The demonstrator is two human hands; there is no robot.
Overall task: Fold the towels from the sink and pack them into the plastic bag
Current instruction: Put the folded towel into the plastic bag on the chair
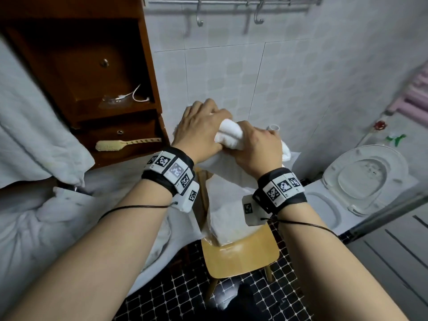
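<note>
A small white towel (228,134), bunched into a roll, sits between my two hands in the middle of the view. My left hand (199,129) grips its far left end with curled fingers. My right hand (257,147) grips its near right end. Directly below them stands a clear plastic bag (228,200) on a wooden chair, with white folded towels (231,224) inside it. More white towel cloth (286,150) pokes out to the right of my right hand. The sink is not in view.
The yellow wooden chair (240,256) stands on a black tiled floor. A dark wooden cabinet (92,66) with a brush (115,144) is at the left. White bedding (34,158) fills the far left. A toilet (361,179) with its lid up is at the right.
</note>
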